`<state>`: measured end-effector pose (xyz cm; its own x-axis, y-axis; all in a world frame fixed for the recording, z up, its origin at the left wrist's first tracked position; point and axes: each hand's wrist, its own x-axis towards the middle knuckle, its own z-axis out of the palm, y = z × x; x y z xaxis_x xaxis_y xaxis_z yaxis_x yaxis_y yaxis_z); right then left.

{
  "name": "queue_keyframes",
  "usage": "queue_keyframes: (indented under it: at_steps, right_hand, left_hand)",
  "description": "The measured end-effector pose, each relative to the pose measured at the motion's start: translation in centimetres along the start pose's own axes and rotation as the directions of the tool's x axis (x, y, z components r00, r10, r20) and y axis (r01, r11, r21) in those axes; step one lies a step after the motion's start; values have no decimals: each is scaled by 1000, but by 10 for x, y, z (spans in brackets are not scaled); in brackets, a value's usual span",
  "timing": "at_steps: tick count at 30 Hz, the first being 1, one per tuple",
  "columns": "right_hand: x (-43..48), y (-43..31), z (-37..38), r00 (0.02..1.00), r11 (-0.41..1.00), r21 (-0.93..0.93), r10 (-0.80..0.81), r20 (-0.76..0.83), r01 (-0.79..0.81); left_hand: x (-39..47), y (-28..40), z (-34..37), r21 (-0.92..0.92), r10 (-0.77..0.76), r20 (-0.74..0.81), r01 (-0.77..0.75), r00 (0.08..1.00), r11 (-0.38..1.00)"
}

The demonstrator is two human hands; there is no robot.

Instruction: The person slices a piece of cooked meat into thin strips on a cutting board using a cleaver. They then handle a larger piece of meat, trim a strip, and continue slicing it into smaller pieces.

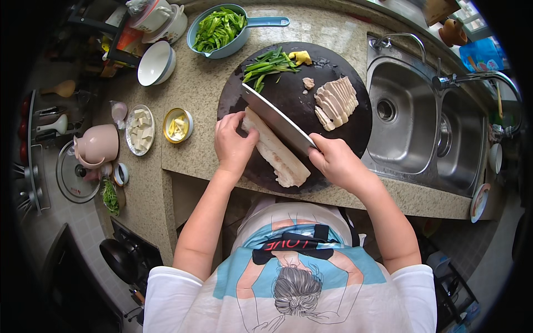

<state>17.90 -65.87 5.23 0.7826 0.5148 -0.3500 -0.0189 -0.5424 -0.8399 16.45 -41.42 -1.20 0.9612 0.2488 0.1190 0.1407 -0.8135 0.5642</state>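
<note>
A long slab of cooked pork (278, 156) lies slantwise on a round dark cutting board (287, 100). My left hand (237, 143) grips its upper end between thumb and fingers. My right hand (339, 162) is shut on the handle of a cleaver (279, 116), whose broad blade slants up and left, close along the slab's right side; whether it touches is unclear. Right of the blade, fanned pork slices (337, 102) rest on the board near a small meat scrap (308, 83). Cut green onions (270, 66) and a piece of ginger (300, 57) are at the board's top.
A double steel sink (402, 120) is right of the board. Above left stand a blue strainer (227, 48) of sliced green peppers and a white bowl (156, 62). Farther left are a plate of white cubes (140, 130), a small bowl of chopped pieces (178, 125) and a pink pitcher (100, 143).
</note>
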Motion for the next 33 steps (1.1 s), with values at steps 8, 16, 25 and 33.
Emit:
queue_keyframes:
  at_steps: [8,16,25,33]
  right_hand:
    - [32,-18,0,999,998,-70,2,51,2]
    - [36,-24,37,999,968,-250,-32,-42,21]
    - [-45,-7,8,957,997,-59,-65,-284,50]
    - [-118,26,4,902,965,247,178,-393,-83]
  left_hand:
    - [-1,-1,-1,-27,-6,8,6,1000,1000]
    - [-12,-6,8,-170,-114,-31,108,993,980]
    - [-11,3,-8,-178,-97,5,97,995,979]
    - [11,44,-20,32,602,226,-624,766,781]
